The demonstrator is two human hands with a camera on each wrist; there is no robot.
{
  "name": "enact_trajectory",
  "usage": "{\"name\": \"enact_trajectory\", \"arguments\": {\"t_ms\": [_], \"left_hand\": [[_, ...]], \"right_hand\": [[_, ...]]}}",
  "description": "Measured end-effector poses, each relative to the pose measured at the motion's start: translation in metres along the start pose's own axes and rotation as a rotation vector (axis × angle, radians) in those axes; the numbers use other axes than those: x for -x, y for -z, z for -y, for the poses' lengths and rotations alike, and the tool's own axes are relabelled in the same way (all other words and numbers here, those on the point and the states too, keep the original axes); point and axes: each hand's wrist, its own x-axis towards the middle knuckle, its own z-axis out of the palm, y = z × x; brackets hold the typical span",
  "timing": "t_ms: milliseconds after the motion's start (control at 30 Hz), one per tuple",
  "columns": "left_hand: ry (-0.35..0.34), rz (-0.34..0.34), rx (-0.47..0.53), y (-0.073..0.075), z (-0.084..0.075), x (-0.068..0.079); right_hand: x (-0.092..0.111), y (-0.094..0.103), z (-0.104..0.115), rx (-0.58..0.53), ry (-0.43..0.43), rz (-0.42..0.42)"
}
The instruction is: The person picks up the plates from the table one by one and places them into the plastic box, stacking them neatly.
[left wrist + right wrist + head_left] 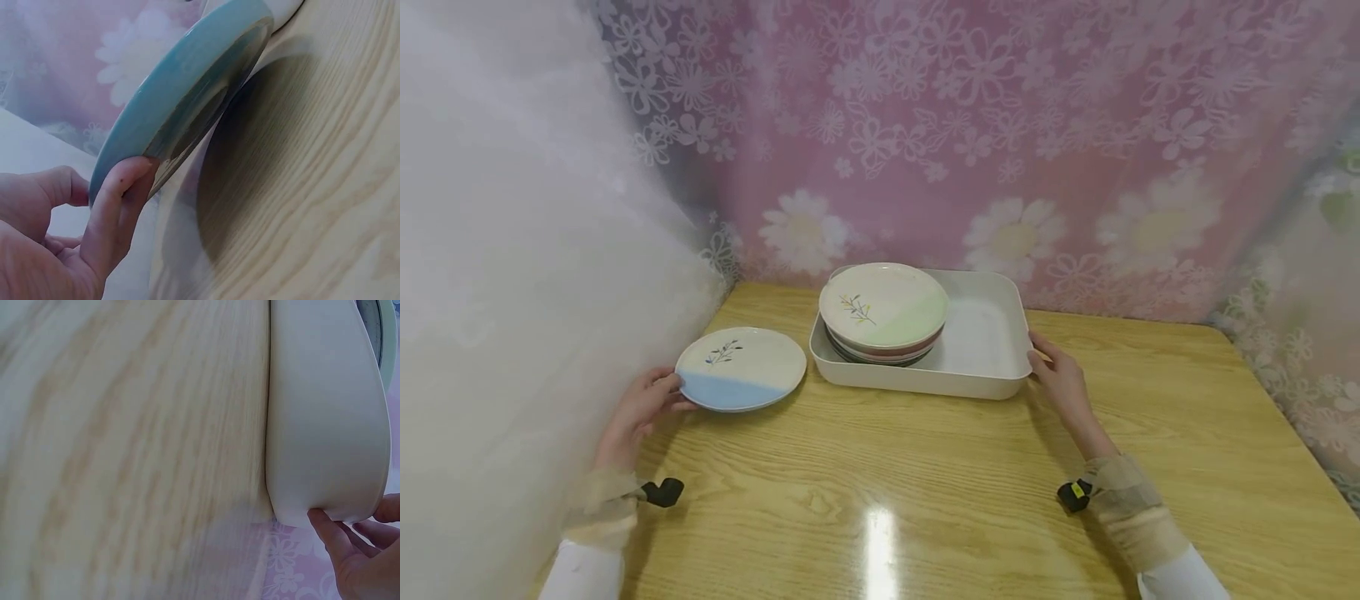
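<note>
My left hand point(643, 404) pinches the left edge of a round plate point(743, 367), cream above and blue below with a dark leafy sprig. In the left wrist view its thumb is at the rim and its fingers are under the plate point(178, 87), which is raised over its shadow on the wood. Just right of it stands a white rectangular tray point(988, 333), whose right rim my right hand point(1063, 383) grips. The right wrist view has the fingers point(328, 528) against the tray's outer wall. Inside, at the left, is a plate stack topped by a cream and pale green plate point(887, 304).
The tray rests on a wooden table point(820, 492), near its back edge. A pink floral curtain point(925, 167) hangs behind, a white sheet point(535, 250) stands along the left and a floral cloth point(1300, 333) along the right.
</note>
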Motion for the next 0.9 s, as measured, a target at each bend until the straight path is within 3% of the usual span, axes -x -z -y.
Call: {"name": "enact_trajectory", "arguments": {"t_ms": [167, 467, 767, 900], "left_hand": [[0.030, -0.056, 0.070, 0.000, 0.004, 0.011], [-0.022, -0.076, 0.228, 0.012, 0.006, 0.023], [-0.041, -0.080, 0.331, 0.007, -0.025, 0.042], [-0.111, -0.026, 0.395, 0.000, -0.041, 0.050]], "right_hand": [[0.000, 0.000, -0.003, 0.006, 0.004, -0.002], [-0.003, 0.001, -0.004, 0.022, 0.022, -0.022], [-0.002, 0.003, -0.001, -0.014, 0.001, 0.006], [0.000, 0.005, 0.006, -0.007, -0.020, 0.019]]}}
